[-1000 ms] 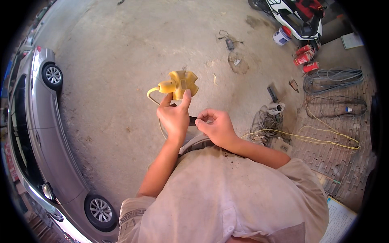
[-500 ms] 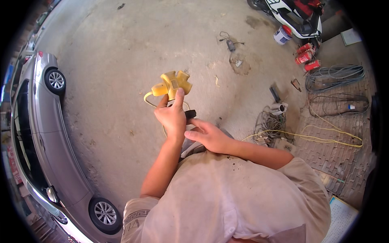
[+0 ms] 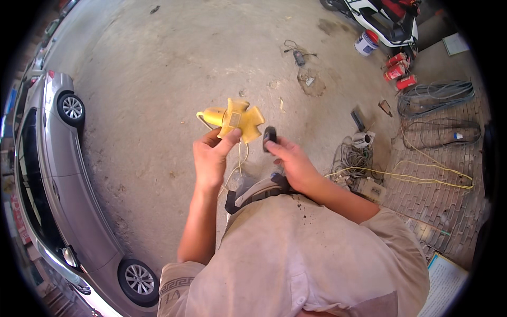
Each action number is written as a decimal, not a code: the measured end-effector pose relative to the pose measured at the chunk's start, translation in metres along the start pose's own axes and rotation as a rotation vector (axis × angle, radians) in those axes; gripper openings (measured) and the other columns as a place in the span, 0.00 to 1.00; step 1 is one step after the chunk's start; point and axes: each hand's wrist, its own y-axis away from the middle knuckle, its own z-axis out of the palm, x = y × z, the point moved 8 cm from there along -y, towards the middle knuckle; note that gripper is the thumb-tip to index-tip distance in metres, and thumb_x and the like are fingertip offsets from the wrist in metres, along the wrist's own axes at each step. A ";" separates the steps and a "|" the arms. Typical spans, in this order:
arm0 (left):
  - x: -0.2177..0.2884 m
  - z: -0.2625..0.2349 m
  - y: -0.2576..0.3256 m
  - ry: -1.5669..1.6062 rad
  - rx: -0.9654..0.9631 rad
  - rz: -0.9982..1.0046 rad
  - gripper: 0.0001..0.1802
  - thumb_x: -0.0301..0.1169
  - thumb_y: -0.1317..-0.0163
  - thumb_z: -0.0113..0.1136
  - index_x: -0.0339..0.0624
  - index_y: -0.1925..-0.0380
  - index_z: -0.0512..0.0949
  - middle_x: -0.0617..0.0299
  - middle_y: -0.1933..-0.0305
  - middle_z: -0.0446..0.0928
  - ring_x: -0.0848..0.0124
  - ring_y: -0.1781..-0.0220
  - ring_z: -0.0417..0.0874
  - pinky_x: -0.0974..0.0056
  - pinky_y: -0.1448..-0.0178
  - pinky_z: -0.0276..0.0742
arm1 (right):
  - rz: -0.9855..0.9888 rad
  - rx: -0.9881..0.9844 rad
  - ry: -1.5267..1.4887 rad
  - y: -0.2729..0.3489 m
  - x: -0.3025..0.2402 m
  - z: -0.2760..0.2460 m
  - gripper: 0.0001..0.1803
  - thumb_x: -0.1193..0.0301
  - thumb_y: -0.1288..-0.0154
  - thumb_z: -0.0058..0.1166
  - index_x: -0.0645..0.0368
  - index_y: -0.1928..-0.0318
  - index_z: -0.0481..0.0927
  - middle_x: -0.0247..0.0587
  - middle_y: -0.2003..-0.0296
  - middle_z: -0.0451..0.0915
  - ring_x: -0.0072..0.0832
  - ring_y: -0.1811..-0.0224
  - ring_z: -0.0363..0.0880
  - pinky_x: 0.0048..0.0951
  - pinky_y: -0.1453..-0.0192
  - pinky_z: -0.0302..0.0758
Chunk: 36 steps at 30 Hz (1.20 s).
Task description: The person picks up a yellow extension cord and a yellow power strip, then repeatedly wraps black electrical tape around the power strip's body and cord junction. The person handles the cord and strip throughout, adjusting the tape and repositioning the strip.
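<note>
Gripping the yellow multi-outlet adapter (image 3: 237,120) in my left hand (image 3: 210,158), I pinch a black plug (image 3: 269,138) just beside it with my right hand (image 3: 292,162).

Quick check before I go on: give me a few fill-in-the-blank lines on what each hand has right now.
1. The left hand holds a ____ cross-shaped socket block.
2. The right hand pinches a small ____ plug.
3. The plug and the socket block are ____, with a gap showing between them.
4. The silver car is parked on the person's ____ side.

Missing words: yellow; black; apart; left
</note>
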 end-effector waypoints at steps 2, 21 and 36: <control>0.000 -0.008 0.000 -0.005 -0.096 -0.070 0.20 0.34 0.39 0.73 0.26 0.55 0.87 0.57 0.59 0.87 0.74 0.56 0.82 0.65 0.46 0.76 | -0.068 0.111 0.010 0.004 -0.019 -0.008 0.21 0.55 0.28 0.63 0.52 0.41 0.81 0.26 0.48 0.81 0.19 0.45 0.74 0.31 0.45 0.69; 0.048 -0.020 0.035 -0.700 0.178 0.442 0.24 0.35 0.49 0.79 0.31 0.54 0.87 0.60 0.70 0.83 0.71 0.67 0.80 0.65 0.59 0.73 | -0.646 -0.264 0.295 0.059 -0.109 0.031 0.17 0.70 0.27 0.62 0.66 0.42 0.81 0.48 0.29 0.67 0.36 0.24 0.65 0.38 0.24 0.63; 0.030 0.006 0.018 -0.062 0.356 0.153 0.23 0.42 0.31 0.72 0.30 0.53 0.83 0.66 0.71 0.80 0.81 0.79 0.74 0.71 0.74 0.72 | -0.613 -0.195 0.938 0.066 -0.072 0.066 0.19 0.62 0.34 0.68 0.62 0.49 0.86 0.51 0.32 0.73 0.50 0.30 0.70 0.44 0.30 0.72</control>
